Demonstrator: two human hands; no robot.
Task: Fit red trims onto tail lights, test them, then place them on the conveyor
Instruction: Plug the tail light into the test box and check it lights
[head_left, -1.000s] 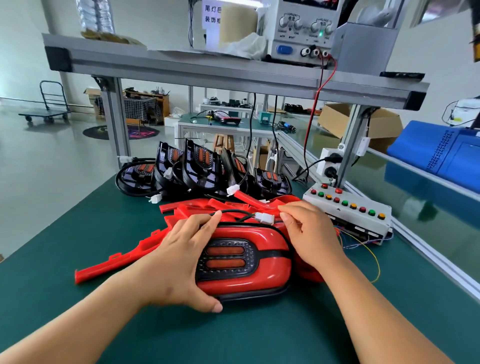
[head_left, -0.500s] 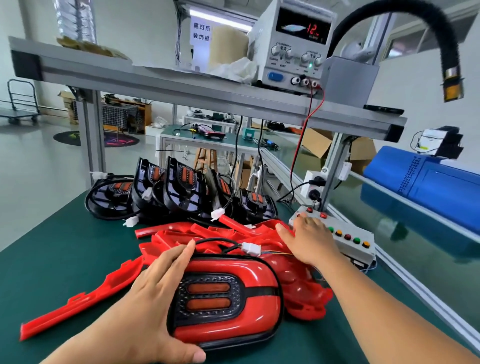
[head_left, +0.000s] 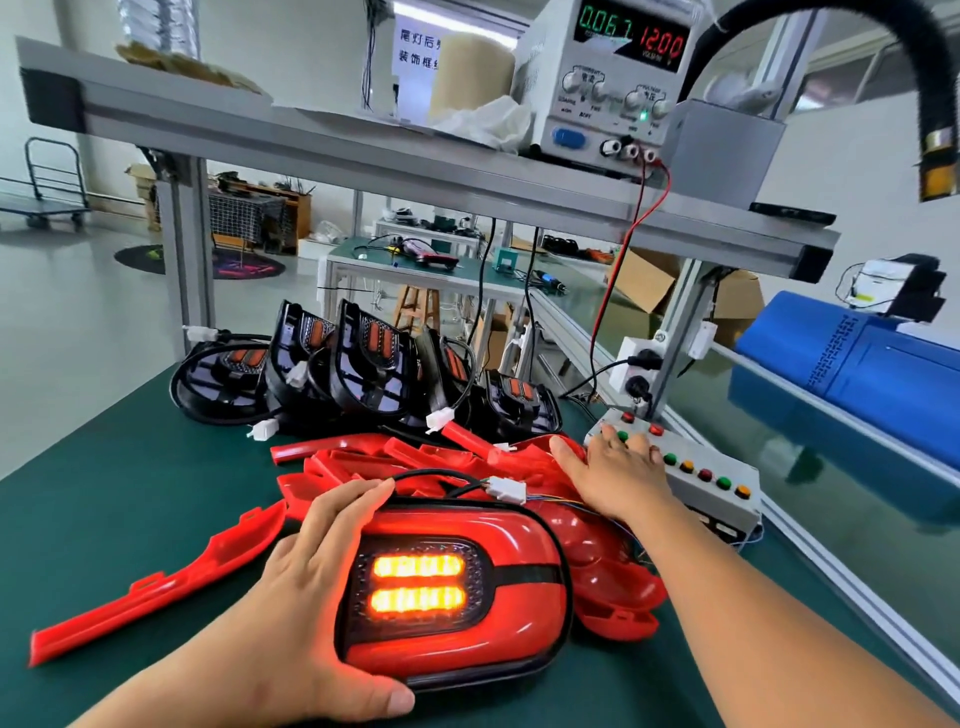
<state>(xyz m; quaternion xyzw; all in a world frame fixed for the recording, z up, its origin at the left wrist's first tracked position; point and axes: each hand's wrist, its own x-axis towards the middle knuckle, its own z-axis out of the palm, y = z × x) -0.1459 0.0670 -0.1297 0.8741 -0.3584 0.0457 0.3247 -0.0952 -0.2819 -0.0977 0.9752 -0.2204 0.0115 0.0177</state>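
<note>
A tail light with a red trim (head_left: 511, 597) lies on the green bench in front of me, its two orange bars lit. My left hand (head_left: 311, 587) grips its left end, thumb under the near edge. Its black cable ends in a white connector (head_left: 504, 489) joined to coloured wires. My right hand (head_left: 613, 467) rests on the grey button box (head_left: 717, 486), fingers stretched over the buttons at its far end. Loose red trims (head_left: 395, 457) are piled behind the light. Several black tail lights without trims (head_left: 363, 364) stand at the back.
A long red trim piece (head_left: 156, 592) lies to the left. The power supply (head_left: 613, 78) on the shelf reads 12.00 volts. The conveyor (head_left: 831, 519) runs along the right side with a blue box (head_left: 857, 364) beyond it. A black flexible hose (head_left: 930, 78) hangs at upper right.
My right hand left the white connector and reached onto the button box. The tail light's bars, dark before, now glow orange. My left hand stayed on the light.
</note>
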